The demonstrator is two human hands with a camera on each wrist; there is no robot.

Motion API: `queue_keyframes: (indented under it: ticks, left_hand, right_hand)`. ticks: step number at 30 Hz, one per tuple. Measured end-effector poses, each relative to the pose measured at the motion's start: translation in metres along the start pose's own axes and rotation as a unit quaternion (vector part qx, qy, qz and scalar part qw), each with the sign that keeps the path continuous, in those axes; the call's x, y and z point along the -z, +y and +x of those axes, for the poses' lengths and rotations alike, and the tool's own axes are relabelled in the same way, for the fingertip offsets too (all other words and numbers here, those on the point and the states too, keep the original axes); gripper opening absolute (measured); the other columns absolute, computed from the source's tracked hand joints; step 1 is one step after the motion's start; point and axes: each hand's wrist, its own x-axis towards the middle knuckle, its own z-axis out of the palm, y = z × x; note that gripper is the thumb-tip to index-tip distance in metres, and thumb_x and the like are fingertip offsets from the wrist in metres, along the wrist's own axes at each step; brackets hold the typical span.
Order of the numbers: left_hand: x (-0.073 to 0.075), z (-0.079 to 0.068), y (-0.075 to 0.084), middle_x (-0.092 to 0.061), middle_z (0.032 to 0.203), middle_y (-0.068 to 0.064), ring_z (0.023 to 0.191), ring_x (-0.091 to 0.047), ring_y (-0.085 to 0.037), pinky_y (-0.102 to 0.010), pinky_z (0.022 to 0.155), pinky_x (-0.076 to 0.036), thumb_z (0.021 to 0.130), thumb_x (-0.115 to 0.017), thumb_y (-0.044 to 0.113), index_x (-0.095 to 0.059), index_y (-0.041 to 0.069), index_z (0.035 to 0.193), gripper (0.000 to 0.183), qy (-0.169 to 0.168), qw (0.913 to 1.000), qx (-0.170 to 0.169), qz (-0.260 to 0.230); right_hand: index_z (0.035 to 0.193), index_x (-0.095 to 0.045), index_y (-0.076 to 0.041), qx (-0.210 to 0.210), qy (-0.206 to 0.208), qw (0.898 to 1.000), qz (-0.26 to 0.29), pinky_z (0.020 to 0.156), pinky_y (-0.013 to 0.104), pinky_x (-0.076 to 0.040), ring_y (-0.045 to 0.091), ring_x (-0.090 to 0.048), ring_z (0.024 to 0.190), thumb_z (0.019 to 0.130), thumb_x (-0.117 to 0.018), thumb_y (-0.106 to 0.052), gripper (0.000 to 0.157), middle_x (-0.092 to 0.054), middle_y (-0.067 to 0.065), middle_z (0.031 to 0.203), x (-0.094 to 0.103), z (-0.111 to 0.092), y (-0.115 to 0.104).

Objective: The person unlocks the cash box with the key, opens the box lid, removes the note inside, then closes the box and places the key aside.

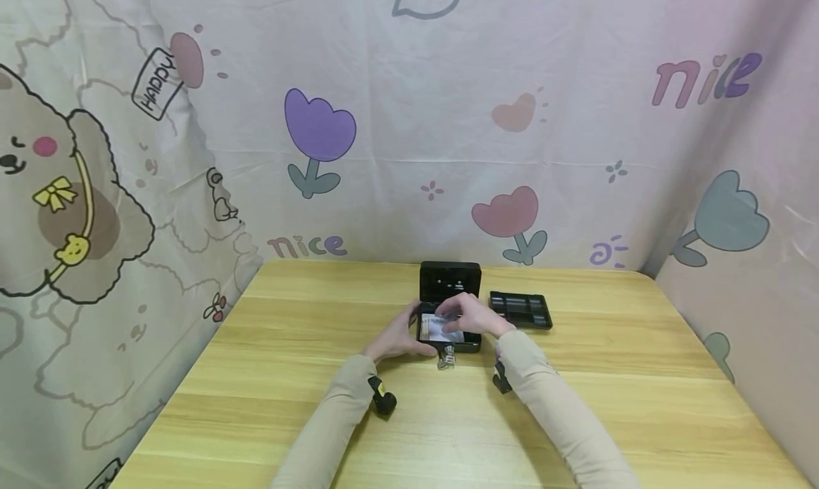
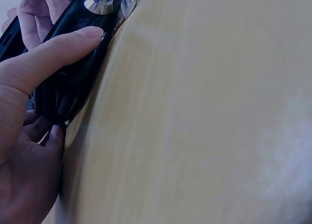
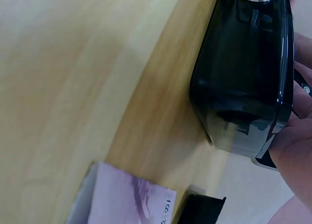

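Note:
A black cash box (image 1: 470, 346) stands on the table in the head view, its lid (image 1: 430, 283) raised at the back. Paper banknotes (image 1: 430, 325) lie inside. My left hand (image 1: 398, 338) grips the box's left end; in the left wrist view, the thumb (image 2: 63, 50) lies along the front, below the round lock (image 2: 99, 3). Keys (image 1: 450, 356) hang at the front. My right hand (image 1: 470, 314) reaches over the box from the right, fingers bent down at the banknotes, with a gap between thumb and fingers. Some of its fingertips are hidden.
Right of the box lies a black compartment tray (image 1: 521, 310). In the right wrist view, a purple printed paper, like a banknote (image 3: 134, 197), lies on the wooden table (image 1: 307, 304) near a black corner piece (image 3: 202, 209). A printed curtain (image 1: 397, 119) hangs behind the table.

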Motion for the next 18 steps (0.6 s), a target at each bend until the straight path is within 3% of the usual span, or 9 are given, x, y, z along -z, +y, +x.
queue_keyframes:
  ticks: [18]
  left_hand:
    - [0.0014,-0.0012,0.0018,-0.028,0.163,-0.027,0.151,-0.03,-0.042,-0.052,0.126,-0.029,0.071,-0.091,0.018,-0.02,-0.005,0.156,0.114,0.001,1.0,-0.005,0.006]
  right_hand:
    - [0.114,-0.072,0.0,-0.013,0.022,0.999,0.019,0.094,0.044,-0.061,0.029,-0.071,0.106,0.086,-0.076,-0.004,0.028,-0.074,0.015,0.116,-0.003,0.0016,-0.0019]
